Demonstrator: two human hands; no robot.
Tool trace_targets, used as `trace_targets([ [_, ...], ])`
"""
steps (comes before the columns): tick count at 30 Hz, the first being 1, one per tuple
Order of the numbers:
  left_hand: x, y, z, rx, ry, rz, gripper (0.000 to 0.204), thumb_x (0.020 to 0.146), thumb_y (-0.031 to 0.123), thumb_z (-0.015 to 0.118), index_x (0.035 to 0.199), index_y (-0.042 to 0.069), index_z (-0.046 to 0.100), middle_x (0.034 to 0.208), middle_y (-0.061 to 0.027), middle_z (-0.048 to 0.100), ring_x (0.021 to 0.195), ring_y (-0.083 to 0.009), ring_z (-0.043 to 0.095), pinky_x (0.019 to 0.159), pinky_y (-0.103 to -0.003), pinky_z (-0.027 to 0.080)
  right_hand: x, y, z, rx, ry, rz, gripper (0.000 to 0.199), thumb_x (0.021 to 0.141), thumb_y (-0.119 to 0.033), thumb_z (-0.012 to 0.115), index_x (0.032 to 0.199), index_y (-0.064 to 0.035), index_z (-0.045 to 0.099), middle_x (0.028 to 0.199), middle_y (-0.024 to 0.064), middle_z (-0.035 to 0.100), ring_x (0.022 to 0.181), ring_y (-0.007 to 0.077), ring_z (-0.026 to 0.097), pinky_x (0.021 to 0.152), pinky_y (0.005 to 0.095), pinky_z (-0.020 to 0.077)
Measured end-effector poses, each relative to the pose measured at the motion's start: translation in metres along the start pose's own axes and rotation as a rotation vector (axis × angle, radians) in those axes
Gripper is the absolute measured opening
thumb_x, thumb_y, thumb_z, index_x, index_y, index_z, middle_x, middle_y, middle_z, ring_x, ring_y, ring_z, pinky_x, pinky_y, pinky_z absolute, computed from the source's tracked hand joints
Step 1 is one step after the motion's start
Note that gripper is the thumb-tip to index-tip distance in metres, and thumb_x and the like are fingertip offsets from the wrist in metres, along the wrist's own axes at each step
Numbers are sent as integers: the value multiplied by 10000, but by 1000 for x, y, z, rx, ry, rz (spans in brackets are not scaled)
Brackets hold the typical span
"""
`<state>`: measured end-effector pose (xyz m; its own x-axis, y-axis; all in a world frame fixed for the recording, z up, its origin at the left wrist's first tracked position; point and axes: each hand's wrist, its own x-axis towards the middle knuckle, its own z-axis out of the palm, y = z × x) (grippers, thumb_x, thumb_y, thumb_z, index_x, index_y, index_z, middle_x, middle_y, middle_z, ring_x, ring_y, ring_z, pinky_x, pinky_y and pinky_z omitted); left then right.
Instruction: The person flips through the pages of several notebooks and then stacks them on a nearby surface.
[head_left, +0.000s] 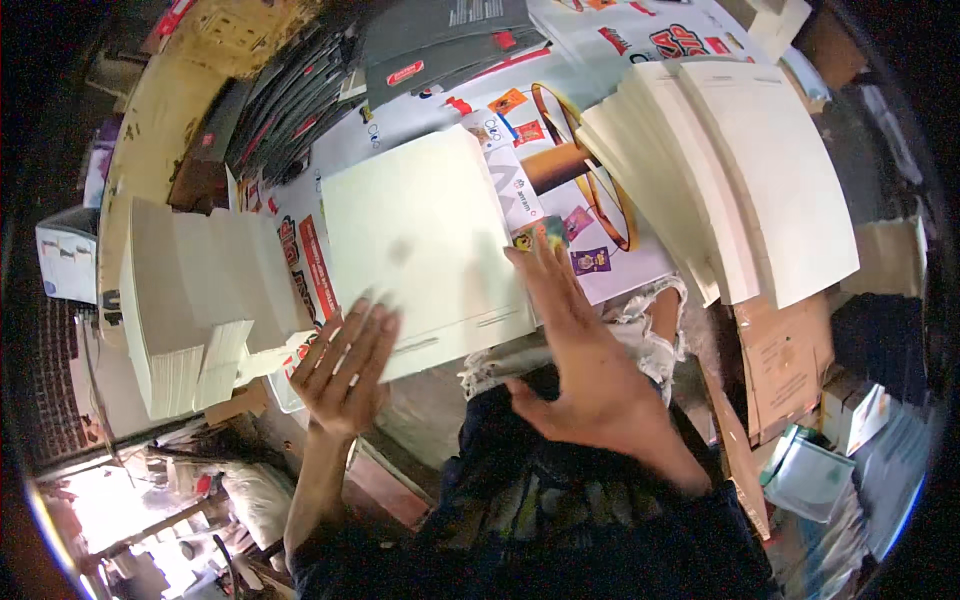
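Note:
A cream rectangle of paper (415, 230) lies in front of me on the printed table cover; whether it is one sheet or a thin stack, I cannot tell. My left hand (345, 368) is at its near left edge, fingers stretched out and slightly blurred, the tips over the paper. Beside its right edge is my right hand (590, 370), fingers extended and thumb held apart, the index fingertip at the paper's edge. Neither hand has anything visibly gripped. A small white printed card or label (520, 195) shows just right of the paper.
To the right, a tall fanned stack of cream paper (770, 180) overhangs the table edge. More paper stacks (215, 280) stand at the left. Dark grey printed covers (300, 100) are piled at the back left. A cardboard piece (785, 365) and a pale green container (810, 475) are lower right.

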<state>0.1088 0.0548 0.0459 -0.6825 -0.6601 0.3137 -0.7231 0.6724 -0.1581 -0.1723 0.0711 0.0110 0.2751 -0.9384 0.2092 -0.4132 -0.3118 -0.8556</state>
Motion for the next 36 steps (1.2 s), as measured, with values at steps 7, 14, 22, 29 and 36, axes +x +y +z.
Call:
trace_targets([
  [7, 22, 31, -17, -57, 263, 88, 472, 887, 188, 693, 1318, 67, 545, 1382, -178, 502, 1295, -377, 480, 1071, -546, 381, -4, 23, 47, -189, 226, -66, 680, 821, -149, 669, 1438, 10, 433, 1470, 263, 436, 1344, 404, 468, 1064, 451, 445],
  [14, 49, 63, 63, -162, -239, -403, 752, 995, 464, 440, 1550, 7, 223, 1626, -212, 148, 1506, -431, 55, 1172, -631, -18, 6, 48, 54, 105, 622, 83, 385, 878, -39, 716, 1229, 64, 596, 1098, 167, 694, 963, 207, 686, 843, 310, 538],
  [22, 52, 59, 59, -206, -247, -376, 744, 982, 462, 480, 1530, 0, 280, 1610, -187, 224, 1503, -378, 147, 1181, -621, 61, 10, 32, 42, 460, 744, 347, 252, 878, -57, 739, 1086, 55, 654, 1036, 107, 665, 956, 179, 615, 840, 308, 500],
  [29, 43, 53, 61, -220, -279, -359, 772, 967, 470, 503, 1528, -6, 270, 1611, -188, 220, 1499, -386, 158, 1185, -608, 59, 8, 43, -1, 470, 773, 543, 354, 867, -143, 772, 1114, 63, 626, 1075, 136, 663, 985, 201, 630, 875, 324, 511],
  [36, 78, 67, 35, -309, 111, -261, 569, 930, 253, 643, 1422, 22, 474, 1543, -224, 347, 1444, -447, 279, 1166, -641, 118, -17, 2, -14, 512, 590, 443, 477, 835, -148, 796, 1204, 70, 588, 1122, 143, 641, 1016, 217, 624, 889, 336, 511],
])
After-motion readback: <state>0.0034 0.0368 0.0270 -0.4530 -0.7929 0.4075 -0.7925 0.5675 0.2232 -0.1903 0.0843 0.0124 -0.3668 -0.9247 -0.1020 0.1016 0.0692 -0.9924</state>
